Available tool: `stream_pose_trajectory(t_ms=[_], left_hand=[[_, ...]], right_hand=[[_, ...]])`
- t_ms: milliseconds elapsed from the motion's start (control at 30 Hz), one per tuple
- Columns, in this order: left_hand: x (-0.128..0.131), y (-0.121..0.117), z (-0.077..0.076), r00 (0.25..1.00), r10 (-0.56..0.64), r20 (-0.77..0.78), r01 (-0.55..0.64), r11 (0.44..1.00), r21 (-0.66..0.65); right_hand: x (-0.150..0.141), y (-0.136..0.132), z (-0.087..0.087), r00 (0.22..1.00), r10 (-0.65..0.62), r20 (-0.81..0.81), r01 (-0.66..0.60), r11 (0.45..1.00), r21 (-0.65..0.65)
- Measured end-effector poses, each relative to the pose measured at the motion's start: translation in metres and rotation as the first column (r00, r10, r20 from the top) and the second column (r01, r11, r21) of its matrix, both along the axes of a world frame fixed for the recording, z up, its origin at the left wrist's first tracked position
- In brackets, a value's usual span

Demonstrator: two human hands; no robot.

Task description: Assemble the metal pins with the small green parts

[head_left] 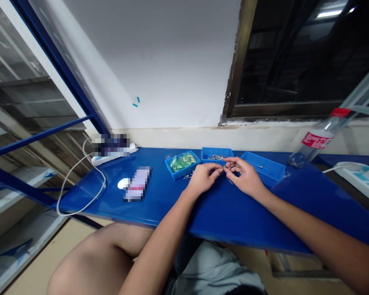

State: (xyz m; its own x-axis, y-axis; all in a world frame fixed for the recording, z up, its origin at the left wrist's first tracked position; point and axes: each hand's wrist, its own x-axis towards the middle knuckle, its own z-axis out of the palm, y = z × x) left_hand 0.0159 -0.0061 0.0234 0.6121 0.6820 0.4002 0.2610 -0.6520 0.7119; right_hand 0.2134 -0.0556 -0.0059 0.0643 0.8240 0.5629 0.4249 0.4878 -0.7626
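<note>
Over the blue table, my left hand (204,177) and my right hand (245,176) meet fingertip to fingertip, both closed in a pinch. A thin metal pin (230,181) slants down from under my right fingertips. Whatever lies between my left fingertips is too small to make out. Just behind my hands, a blue bin (217,150) contains several thin metal pieces. To its left, another blue bin (177,175) holds green pieces that look partly wrapped in clear plastic. A third blue bin (272,177), behind my right hand, has a small metal piece in it.
Loose metal pieces (188,176) lie beside my left hand. A pixelated flat object (138,184) and a white disc (123,183) are on the left. A power strip (115,155) with a white cable (103,184) lies behind them. A plastic bottle (316,139) stands at right.
</note>
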Motion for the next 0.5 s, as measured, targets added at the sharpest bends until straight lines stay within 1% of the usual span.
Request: stream_pose_trajectory(t_ms=[167,267,400,500], left_hand=[[0.0006,-0.0011,0.0002,0.999,-0.032,0.010,0.032,0.999,0.004],[0.0006,-0.0026,0.0011,0.998,-0.061,0.010,0.061,0.998,-0.015],[-0.0008,-0.0044,0.0035,0.999,-0.042,-0.019,0.041,0.998,-0.050],[-0.0018,-0.0037,0.0037,0.999,-0.020,-0.025,0.019,0.999,-0.041]], right_hand=[[0.0015,0.0000,0.0021,0.996,-0.037,0.079,0.033,0.998,0.050],[0.0027,-0.0005,0.0032,0.993,-0.044,0.108,0.036,0.996,0.076],[0.0044,0.0006,0.0021,0.994,-0.026,0.110,0.018,0.997,0.074],[0.0053,0.0014,0.0015,0.989,-0.007,0.149,-0.003,0.998,0.069]])
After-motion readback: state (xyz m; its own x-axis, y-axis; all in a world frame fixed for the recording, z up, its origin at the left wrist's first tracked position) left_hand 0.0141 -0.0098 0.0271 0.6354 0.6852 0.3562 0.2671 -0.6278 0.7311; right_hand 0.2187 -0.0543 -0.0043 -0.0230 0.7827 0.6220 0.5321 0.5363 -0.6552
